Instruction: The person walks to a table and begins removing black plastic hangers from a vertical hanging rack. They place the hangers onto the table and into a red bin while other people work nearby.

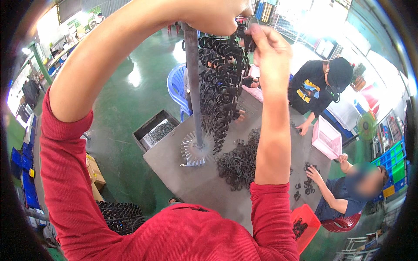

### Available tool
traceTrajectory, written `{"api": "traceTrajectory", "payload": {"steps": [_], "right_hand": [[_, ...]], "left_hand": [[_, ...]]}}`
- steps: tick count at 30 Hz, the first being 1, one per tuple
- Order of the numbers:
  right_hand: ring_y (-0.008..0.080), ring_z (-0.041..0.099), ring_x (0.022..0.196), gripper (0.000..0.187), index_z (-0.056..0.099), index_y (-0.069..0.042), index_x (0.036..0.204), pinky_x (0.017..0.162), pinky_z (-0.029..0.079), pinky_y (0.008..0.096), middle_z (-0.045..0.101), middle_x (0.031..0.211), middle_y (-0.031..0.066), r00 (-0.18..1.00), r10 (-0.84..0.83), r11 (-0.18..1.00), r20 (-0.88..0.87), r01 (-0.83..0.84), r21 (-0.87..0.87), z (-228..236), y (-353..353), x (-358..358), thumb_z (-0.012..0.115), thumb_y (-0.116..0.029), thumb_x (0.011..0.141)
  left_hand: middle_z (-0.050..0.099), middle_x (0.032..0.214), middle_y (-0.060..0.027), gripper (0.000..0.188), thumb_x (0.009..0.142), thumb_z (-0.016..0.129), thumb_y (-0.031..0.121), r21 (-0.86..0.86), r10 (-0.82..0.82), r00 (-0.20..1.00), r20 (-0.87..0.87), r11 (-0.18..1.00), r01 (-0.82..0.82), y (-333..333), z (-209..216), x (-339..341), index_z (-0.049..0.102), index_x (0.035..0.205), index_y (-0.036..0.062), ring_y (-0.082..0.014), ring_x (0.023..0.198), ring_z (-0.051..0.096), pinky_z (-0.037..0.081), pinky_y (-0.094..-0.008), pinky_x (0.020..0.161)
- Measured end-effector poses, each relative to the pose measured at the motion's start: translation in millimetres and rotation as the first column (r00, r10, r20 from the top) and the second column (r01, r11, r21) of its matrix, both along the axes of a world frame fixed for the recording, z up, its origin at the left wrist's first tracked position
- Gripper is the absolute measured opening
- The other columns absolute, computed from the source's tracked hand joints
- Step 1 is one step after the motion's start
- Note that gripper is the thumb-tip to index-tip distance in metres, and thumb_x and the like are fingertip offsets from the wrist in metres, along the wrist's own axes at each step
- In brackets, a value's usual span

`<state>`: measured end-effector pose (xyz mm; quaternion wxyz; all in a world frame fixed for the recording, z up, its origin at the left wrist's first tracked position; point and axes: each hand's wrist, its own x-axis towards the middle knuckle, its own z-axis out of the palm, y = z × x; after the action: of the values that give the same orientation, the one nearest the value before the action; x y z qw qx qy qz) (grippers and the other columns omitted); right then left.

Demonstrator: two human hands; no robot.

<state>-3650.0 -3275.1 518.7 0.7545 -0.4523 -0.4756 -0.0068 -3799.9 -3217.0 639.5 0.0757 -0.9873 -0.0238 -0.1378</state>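
Observation:
Both my arms, in red sleeves, are raised to the top of a hanging bunch of black curved hook-shaped parts (pixel 220 78). My left hand (pixel 217 16) is closed at the top of the bunch, beside a grey metal post (pixel 192 74); its fingertips are mostly hidden, and what they grip cannot be made out. Just right of it, my right hand (pixel 272 45) has its thumb and fingers bent together at a black hook-shaped part (pixel 249 42). Below, a loose heap of the same black parts (pixel 238 163) lies on the grey table (pixel 174 161).
Across the table, a person in black (pixel 311 85) and a seated person (pixel 333 195) reach toward black parts. Around it are a pink basket (pixel 326 138), a red bin (pixel 307 230), a dark crate (pixel 141 132) and a blue chair (pixel 175 89). A slotted round base (pixel 196 148) surrounds the post's foot.

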Motion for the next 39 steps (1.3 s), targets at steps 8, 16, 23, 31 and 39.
{"api": "traceTrajectory", "payload": {"steps": [8, 16, 23, 31, 39], "right_hand": [[0.0015, 0.034, 0.043, 0.021, 0.066, -0.003, 0.089, 0.04, 0.022, 0.0176, 0.063, 0.069, 0.0019, 0.949, -0.315, 0.927, 0.019, 0.312, -0.207, -19.0, -80.9, 102.3, 0.062, -0.024, 0.088], [0.0292, 0.062, 0.093, 0.037, 0.062, -0.008, 0.095, 0.077, 0.047, 0.0364, 0.066, 0.096, 0.0139, 0.359, -0.689, 0.146, 0.629, 0.919, -0.365, -41.2, -95.6, 128.3, 0.057, -0.043, 0.085], [0.0155, 0.053, 0.053, 0.022, 0.065, -0.012, 0.093, 0.053, 0.042, 0.0322, 0.065, 0.074, 0.004, 0.454, -0.693, 0.667, 0.56, 0.698, 0.26, -8.1, -7.7, -5.6, 0.065, -0.032, 0.083], [0.0034, 0.048, 0.051, 0.013, 0.069, -0.004, 0.086, 0.046, 0.035, 0.02, 0.066, 0.069, 0.0041, 0.996, 0.072, 0.989, -0.045, -0.077, -0.124, -9.4, -9.6, 4.8, 0.062, -0.014, 0.086], [0.0031, 0.045, 0.049, 0.018, 0.067, -0.004, 0.091, 0.044, 0.033, 0.0204, 0.063, 0.068, 0.0016, 0.943, -0.332, 0.921, -0.014, 0.321, -0.221, -30.9, -90.3, 134.7, 0.06, -0.02, 0.088]], "left_hand": [[0.061, 0.098, -0.0273, 0.042, 0.072, 0.048, 0.004, 0.002, -0.276, 0.959, 0.057, 0.961, 0.276, 27.2, -6.3, -12.5, 0.054, 0.112, -0.0071, -0.0362, 0.094, 0.06, 0.048, -0.0401, 0.084], [0.062, 0.099, -0.0266, 0.041, 0.081, 0.05, 0.022, -0.045, 0.001, 0.995, -0.1, 0.999, -0.005, -10.2, 10.6, -14.9, 0.054, 0.111, -0.005, -0.0352, 0.094, 0.061, 0.048, -0.0413, 0.083], [0.063, 0.084, -0.0254, 0.031, 0.071, 0.052, 0.009, 0.076, 0.012, 1.0, -0.012, 0.997, -0.011, -3.0, -2.0, -3.8, 0.059, 0.098, -0.0037, -0.0376, 0.082, 0.062, 0.05, -0.0424, 0.075], [0.062, 0.088, -0.0254, 0.041, 0.067, 0.048, -0.001, -0.008, 0.045, 0.998, -0.032, 0.999, -0.046, -4.2, -1.7, -6.5, 0.058, 0.107, -0.004, -0.0364, 0.085, 0.062, 0.05, -0.0411, 0.076], [0.058, 0.11, -0.0278, 0.05, 0.074, 0.046, 0.008, 0.01, -0.194, 0.98, 0.035, 0.981, 0.194, 23.0, -8.7, -16.8, 0.05, 0.122, -0.0045, -0.0359, 0.103, 0.058, 0.045, -0.041, 0.093]]}}
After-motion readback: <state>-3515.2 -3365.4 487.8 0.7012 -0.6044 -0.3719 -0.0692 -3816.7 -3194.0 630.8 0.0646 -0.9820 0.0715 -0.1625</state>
